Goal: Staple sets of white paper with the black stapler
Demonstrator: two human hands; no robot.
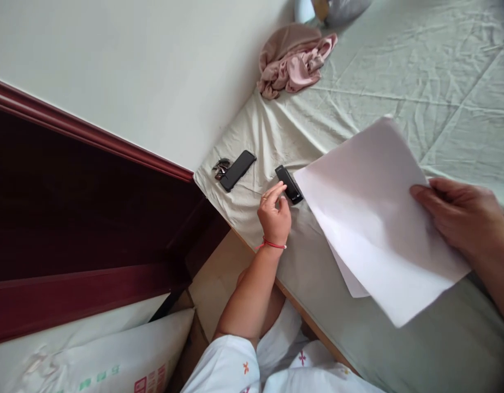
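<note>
My right hand (468, 215) grips white paper sheets (370, 213) by their right edge, thumb on top. The sheets are slightly bent, and a second one shows beneath the upper at the lower left. My left hand (275, 215), with a red cord on the wrist, is over the near side of the bed. Its fingers are extended and the thumb is apart from them. The fingertips overlap a small black oblong object (289, 184), which looks like a stapler; whether they touch it I cannot tell. The object lies on the sheet, beside the paper's left corner.
A black phone-like slab (238, 170) lies with a bunch of keys (221, 166) near the bed's corner. Crumpled pink cloth (292, 65) rests by the wall. Pale green bedding (452, 71) covers the bed. Dark red wooden furniture (92, 202) and a white printed sack (124, 355) stand left.
</note>
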